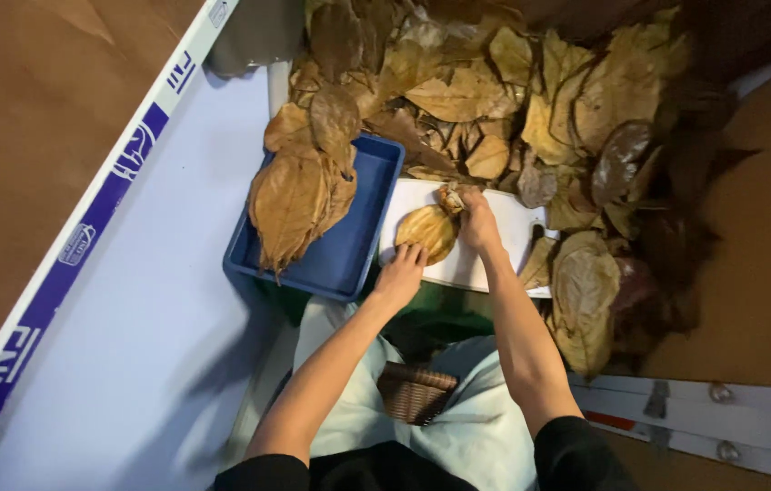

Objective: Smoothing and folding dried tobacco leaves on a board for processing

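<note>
A person sits over a white board (495,238) that lies in front of a big heap of dry brown leaves (531,100). One yellow-brown leaf (427,231) lies flat on the left part of the board. The left hand (401,273) rests at the near edge of that leaf, its fingers spread flat and pressing it down, so this grip is wide and holds nothing closed. The right hand (476,218) sits at the far end of the same leaf, where its fingers pinch a small crumpled bit (449,198) at the stem end; this grip is narrow and closed on that bit. The leaf lies between the two hands and touches both.

To the left of the board stands a blue tray (358,245). A stack of flat leaves (299,195) already lies in it and hangs over its far and left edges. Judging by this, a fair number of leaves are already sorted into the tray, while the heap behind and to the right of the board is much larger, so most of the work seems left to do. The leaf on the board is not yet in the tray. A woven basket (415,391) sits on the person's lap.
</note>
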